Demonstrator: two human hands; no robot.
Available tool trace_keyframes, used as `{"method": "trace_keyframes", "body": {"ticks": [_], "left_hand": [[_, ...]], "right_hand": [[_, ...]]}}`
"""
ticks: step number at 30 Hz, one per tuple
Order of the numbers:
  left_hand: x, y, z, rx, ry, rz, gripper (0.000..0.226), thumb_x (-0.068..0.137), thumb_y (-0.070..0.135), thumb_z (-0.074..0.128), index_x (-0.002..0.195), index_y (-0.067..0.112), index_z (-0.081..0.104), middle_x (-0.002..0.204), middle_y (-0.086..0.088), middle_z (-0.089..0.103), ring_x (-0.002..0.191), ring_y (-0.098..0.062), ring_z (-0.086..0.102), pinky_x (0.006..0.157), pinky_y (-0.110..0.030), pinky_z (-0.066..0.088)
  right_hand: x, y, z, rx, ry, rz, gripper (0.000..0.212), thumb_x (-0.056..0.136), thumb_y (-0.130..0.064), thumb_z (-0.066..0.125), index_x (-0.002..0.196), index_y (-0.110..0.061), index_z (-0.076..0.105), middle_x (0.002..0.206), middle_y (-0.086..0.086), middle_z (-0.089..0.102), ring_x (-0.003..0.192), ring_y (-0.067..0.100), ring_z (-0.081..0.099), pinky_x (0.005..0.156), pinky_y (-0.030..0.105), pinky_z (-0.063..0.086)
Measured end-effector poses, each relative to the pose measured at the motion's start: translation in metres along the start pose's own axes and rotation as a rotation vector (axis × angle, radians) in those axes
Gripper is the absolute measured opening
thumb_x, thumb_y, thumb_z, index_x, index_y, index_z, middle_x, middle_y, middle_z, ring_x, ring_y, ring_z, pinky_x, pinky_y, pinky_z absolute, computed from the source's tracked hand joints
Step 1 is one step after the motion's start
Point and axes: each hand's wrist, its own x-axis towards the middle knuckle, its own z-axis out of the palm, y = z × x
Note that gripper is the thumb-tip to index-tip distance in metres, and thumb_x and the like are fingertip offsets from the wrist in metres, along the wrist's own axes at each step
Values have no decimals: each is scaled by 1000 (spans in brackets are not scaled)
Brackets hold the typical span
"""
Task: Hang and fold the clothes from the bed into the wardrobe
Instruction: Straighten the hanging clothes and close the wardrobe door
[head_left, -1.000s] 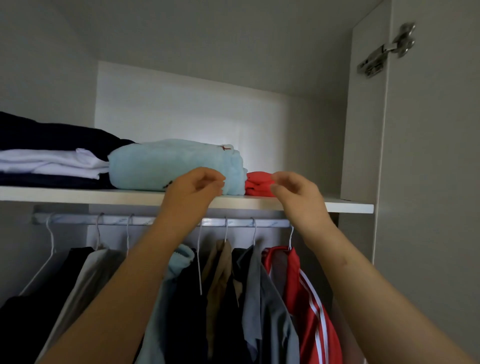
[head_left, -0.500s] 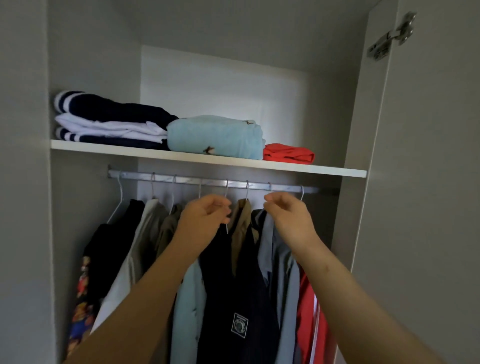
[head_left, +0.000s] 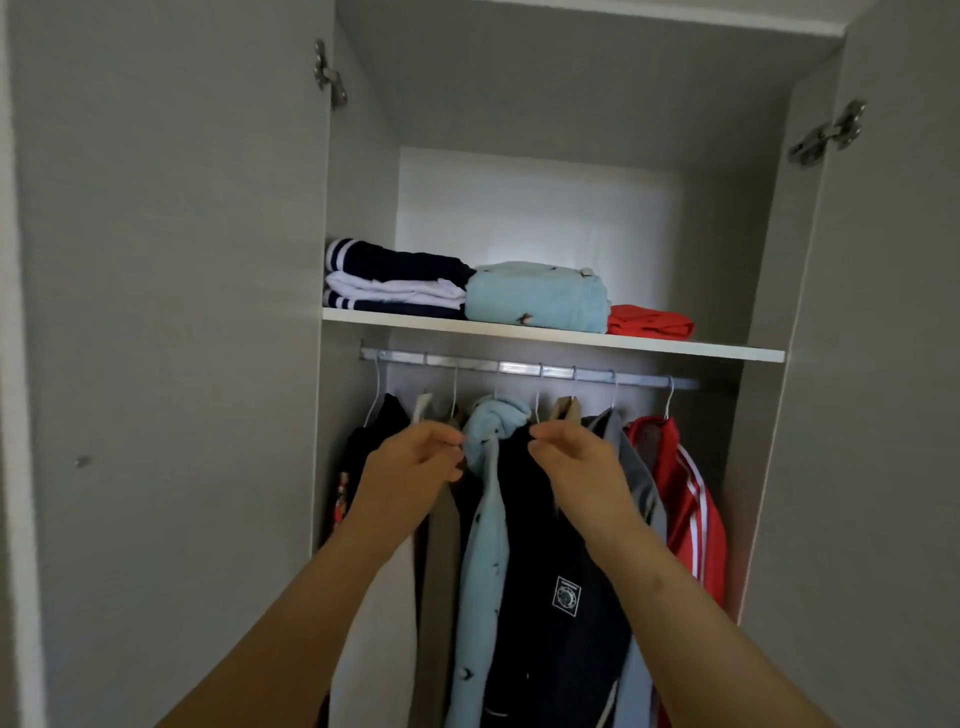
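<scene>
Hanging clothes (head_left: 550, 545) fill the rail (head_left: 519, 368) beneath a shelf (head_left: 675, 347) in the open grey wardrobe (head_left: 769, 260). The left hand (head_left: 410, 457) and right hand (head_left: 571, 457), fingers curled, flank the light-blue hoodie (head_left: 485, 519); whether they grip anything cannot be told.

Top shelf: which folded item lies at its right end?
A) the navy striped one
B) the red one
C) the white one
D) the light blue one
B: the red folded garment lies at the right end of the shelf, just right of the light blue bundle.
</scene>
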Motion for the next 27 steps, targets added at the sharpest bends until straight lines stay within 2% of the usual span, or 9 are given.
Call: {"method": "trace_keyframes", "body": {"ticks": [3, 6, 9, 12, 15, 18, 21, 23, 27], "left_hand": [[-15, 12, -45, 53, 16, 55, 20, 89, 5, 56, 82, 23, 64, 80, 0, 68, 67, -5, 64, 63, -9, 48], [-27, 22, -99, 213, 72, 187, 21, 89, 9, 57, 82, 28, 63, 82, 10, 66, 79, -10, 64, 74, -16, 48], [-40, 27, -150, 434, 173, 356, 17, 90, 7, 54, 93, 19, 66, 86, 11, 64, 81, -9, 61, 72, -3, 40], [-44, 30, -190, 681, 282, 620, 26, 83, -5, 47, 89, 6, 69, 112, -12, 62, 106, -32, 56, 91, -28, 40], [-43, 27, -216, 933, 473, 818, 34, 74, -4, 47, 91, 11, 72, 127, -22, 54, 117, -43, 48, 95, -49, 36], [-38, 19, -236, 1011, 590, 725, 52, 76, 3, 53, 123, 24, 55, 137, -19, 46, 124, -39, 43, 97, -58, 33], [-34, 11, -247, 673, 399, 366, 81, 82, 6, 61, 145, 29, 16, 147, -8, 33, 131, -25, 38, 107, -45, 30], [-31, 1, -248, 453, 264, 196, 68, 88, 9, 57, 144, 18, 21, 130, 2, 46, 116, -15, 49, 93, -27, 40], [-30, -9, -245, 443, 283, 211, 40, 91, 13, 54, 127, 11, 39, 100, 7, 50, 90, -15, 55, 74, -25, 43]], "right_hand": [[-17, -21, 39, 17, 16, -32, 12, 90, -13, 57, 92, -24, 62, 87, -16, 58, 78, -4, 52, 62, 1, 37], [-34, -42, 86, 23, 7, -38, 15, 90, -13, 56, 101, -18, 65, 89, -11, 59, 80, -1, 52, 68, 9, 39], [-55, -61, 130, 82, -27, -33, 15, 91, -13, 55, 103, -18, 63, 86, -16, 57, 76, -4, 52, 57, -2, 38], [-71, -74, 163, 112, -79, 1, 14, 92, -15, 54, 103, -20, 61, 89, -14, 58, 79, -3, 52, 57, 3, 40], [-74, -84, 185, 97, -83, 6, 16, 92, -16, 53, 106, -20, 61, 94, -13, 58, 82, -4, 51, 64, 8, 36], [-73, -93, 203, 107, -86, -3, 14, 92, -15, 54, 100, -22, 61, 94, -12, 58, 79, -5, 50, 60, 5, 36], [-74, -95, 217, 111, -126, -28, 14, 92, -15, 54, 92, -27, 61, 87, -20, 56, 77, -7, 51, 56, 1, 39], [-75, -92, 221, 115, -137, -29, 13, 92, -14, 54, 97, -23, 62, 87, -21, 55, 78, -8, 51, 56, -1, 39], [-73, -82, 215, 137, -107, 1, 14, 92, -13, 54, 92, -25, 60, 89, -18, 57, 77, -9, 51, 55, -4, 37]]}}
